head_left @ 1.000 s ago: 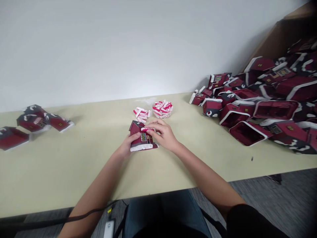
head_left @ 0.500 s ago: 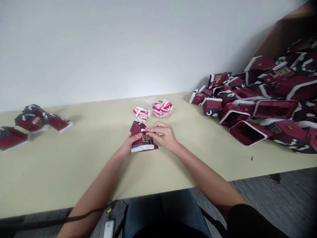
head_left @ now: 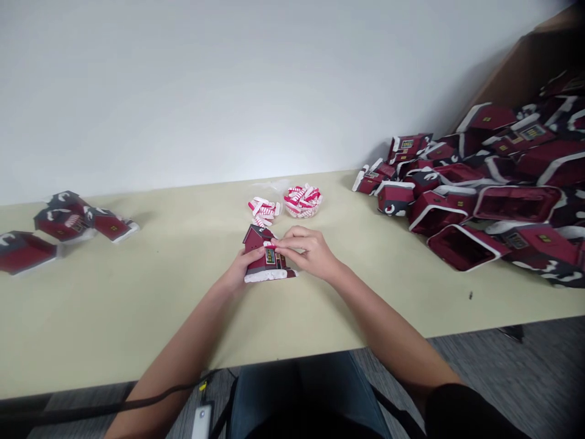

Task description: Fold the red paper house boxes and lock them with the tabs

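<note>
A small dark-red model house (head_left: 262,266) with a grey roof and a white snowy base rests at the middle of the table. My left hand (head_left: 236,269) grips it from the left, thumb on the front wall and fingers hidden behind. A small red-and-white piece (head_left: 269,245) lies against the front, just above the window. My right hand (head_left: 312,252) pinches this piece between thumb and fingertips. Loose red-and-white striped pieces (head_left: 264,211) lie just behind the house.
More striped pieces fill a clear bag (head_left: 303,202) at the back. Several similar houses (head_left: 59,224) stand on the left. A large heap of houses (head_left: 491,201) spreads from a brown box (head_left: 512,70) on the right. The table's front edge (head_left: 320,353) is near my lap.
The view has shifted slightly, so everything sits a little further right. Both hands keep their hold, and the red-and-white piece stays above the window.
</note>
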{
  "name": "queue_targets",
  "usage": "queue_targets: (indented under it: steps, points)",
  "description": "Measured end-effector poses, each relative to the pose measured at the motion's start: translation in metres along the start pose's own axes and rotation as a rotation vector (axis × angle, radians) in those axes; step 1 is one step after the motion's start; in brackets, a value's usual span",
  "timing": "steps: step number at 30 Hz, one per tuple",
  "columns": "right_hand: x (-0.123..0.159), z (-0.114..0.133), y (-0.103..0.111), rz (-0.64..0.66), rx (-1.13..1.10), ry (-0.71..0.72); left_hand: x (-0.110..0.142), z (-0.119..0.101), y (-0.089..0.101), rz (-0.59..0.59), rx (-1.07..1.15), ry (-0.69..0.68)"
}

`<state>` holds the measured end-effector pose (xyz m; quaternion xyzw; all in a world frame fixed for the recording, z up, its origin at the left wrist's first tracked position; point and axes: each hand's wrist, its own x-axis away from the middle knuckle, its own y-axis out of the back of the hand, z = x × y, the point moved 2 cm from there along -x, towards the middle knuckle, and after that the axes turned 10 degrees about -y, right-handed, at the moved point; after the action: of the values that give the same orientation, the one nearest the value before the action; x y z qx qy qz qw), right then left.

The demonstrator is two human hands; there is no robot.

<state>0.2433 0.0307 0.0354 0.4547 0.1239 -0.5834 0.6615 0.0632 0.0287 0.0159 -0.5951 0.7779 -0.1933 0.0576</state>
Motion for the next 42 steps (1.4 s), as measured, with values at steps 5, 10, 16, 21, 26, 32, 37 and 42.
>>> queue_targets:
  steps: [5,10,16,21,26,32,37,42]
  points:
    - [0.000,0.000,0.004,0.013,0.047,0.031,0.001,0.001,-0.001,-0.013,0.039,0.021]
    - [0.000,0.001,0.001,-0.085,0.068,0.033,0.005,-0.002,-0.006,0.006,0.081,-0.001]
    - [0.002,0.002,-0.003,-0.128,0.043,-0.021,0.006,-0.003,-0.008,0.014,0.114,0.004]
    - [0.000,0.001,-0.001,-0.087,0.008,-0.052,0.005,0.000,-0.007,-0.024,0.188,0.035]
    - [-0.003,-0.002,0.005,-0.006,-0.064,-0.124,0.005,0.002,-0.008,0.013,0.264,0.052]
    - [-0.003,0.002,0.002,-0.106,-0.052,-0.106,0.009,-0.003,-0.013,0.043,0.292,0.029]
    - [-0.003,-0.003,-0.001,-0.101,-0.035,-0.071,0.008,0.000,-0.011,0.002,0.204,0.014]
    - [-0.004,-0.010,-0.001,-0.010,-0.010,-0.038,0.007,0.001,-0.012,-0.003,0.205,0.018]
